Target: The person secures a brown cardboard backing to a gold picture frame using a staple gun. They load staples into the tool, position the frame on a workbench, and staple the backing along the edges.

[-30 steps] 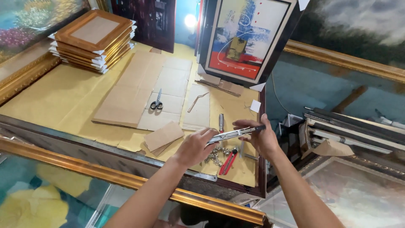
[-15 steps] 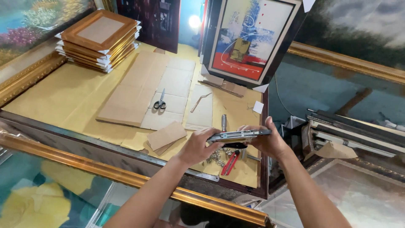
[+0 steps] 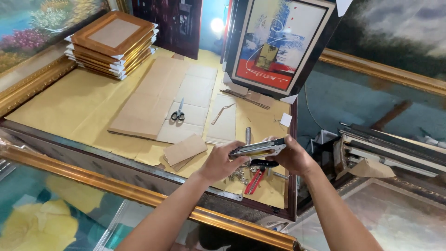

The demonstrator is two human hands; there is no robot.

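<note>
two hands on one tool here. out left sits the stack of wooden frames (image 3: 114, 39), then flattened cardboard (image 3: 172, 97) with scissors (image 3: 177, 111) on it. left hand (image 3: 223, 162) pinches one end of the staple gun (image 3: 259, 148), right hand (image 3: 290, 158) wraps the other, held just above the red-handled pliers (image 3: 254, 179) and loose metal bits (image 3: 239, 175). risk as i see it: fingers near the nose, a slip could drop it onto the clutter.

Two bare forearms, no sleeves, no gloves, hands (image 3: 223, 162) unadorned
</note>
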